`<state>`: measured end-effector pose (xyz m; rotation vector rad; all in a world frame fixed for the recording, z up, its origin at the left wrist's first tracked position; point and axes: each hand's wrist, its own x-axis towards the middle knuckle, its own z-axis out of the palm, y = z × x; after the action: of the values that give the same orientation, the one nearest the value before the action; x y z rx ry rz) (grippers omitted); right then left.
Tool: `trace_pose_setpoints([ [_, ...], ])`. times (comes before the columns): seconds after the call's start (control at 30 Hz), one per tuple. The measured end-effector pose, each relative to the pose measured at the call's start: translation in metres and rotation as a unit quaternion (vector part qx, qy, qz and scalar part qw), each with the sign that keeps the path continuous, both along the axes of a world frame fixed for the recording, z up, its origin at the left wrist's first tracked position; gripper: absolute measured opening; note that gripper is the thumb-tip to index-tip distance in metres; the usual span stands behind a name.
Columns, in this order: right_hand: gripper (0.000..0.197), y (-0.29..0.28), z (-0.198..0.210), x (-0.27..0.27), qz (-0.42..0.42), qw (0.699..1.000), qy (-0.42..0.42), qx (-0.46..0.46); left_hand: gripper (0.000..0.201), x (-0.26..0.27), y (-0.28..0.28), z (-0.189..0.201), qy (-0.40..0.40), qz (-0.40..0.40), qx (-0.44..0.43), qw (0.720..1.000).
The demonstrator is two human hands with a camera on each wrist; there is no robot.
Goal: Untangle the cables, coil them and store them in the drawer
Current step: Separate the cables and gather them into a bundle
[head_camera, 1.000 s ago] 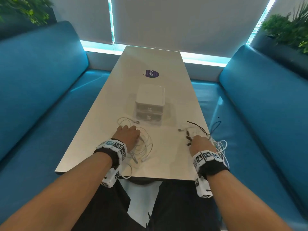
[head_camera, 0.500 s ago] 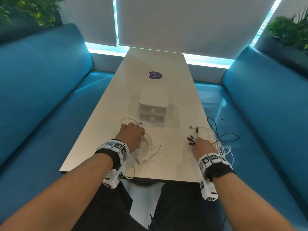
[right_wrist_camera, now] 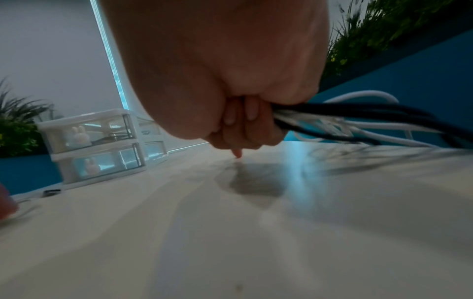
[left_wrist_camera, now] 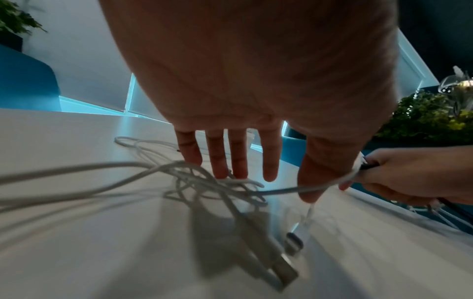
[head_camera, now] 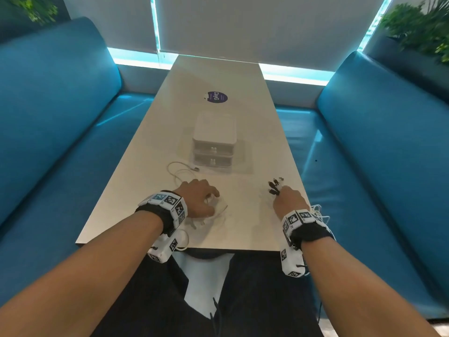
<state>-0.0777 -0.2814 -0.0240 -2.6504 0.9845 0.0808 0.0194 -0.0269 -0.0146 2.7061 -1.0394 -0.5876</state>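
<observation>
A tangle of white cables (head_camera: pixel 181 171) (left_wrist_camera: pixel 204 182) lies on the pale table (head_camera: pixel 243 227) near its front edge. My left hand (head_camera: pixel 211 195) (left_wrist_camera: pixel 268 186) presses down on the tangle with straight fingers (left_wrist_camera: pixel 220 161). One white strand runs from the tangle to my right hand (head_camera: pixel 279 193) (left_wrist_camera: pixel 409 178). That hand (right_wrist_camera: pixel 240 129) grips a bundle of black and white cables (right_wrist_camera: pixel 345 119), whose dark plug ends (head_camera: pixel 274 184) stick out past its fingers. The small white two-drawer unit (head_camera: pixel 213 144) (right_wrist_camera: pixel 97 145) stands behind, both drawers closed.
White cable loops (head_camera: pixel 318 212) hang over the table's right edge behind my right wrist. A purple sticker (head_camera: pixel 215 97) lies further back. Blue sofas (head_camera: pixel 48 117) (head_camera: pixel 388 142) flank the table, with plants (head_camera: pixel 418 27) above them.
The black cable loop that lay on the right sofa seat is gone from sight, drawn in at my right hand. My left hand stays on the white tangle.
</observation>
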Motion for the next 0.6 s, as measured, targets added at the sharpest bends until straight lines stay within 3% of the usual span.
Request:
trace_pose_setpoints([
  [0.33, 0.030, 0.034, 0.001, 0.009, 0.115, 0.983, -0.026, 0.141, 0.015, 0.002, -0.003, -0.003, -0.058, -0.025, -0.024, 0.998],
  [0.47, 0.026, 0.050, 0.004, 0.010, 0.155, 0.971, 0.010, 0.180, 0.019, 0.005, -0.005, -0.002, -0.048, -0.002, -0.075, 0.996],
  [0.6, 0.025, 0.057, 0.003, 0.009, 0.163, 0.965, 0.024, 0.205, 0.040, -0.001, -0.010, 0.005, -0.024, 0.021, -0.114, 0.993],
])
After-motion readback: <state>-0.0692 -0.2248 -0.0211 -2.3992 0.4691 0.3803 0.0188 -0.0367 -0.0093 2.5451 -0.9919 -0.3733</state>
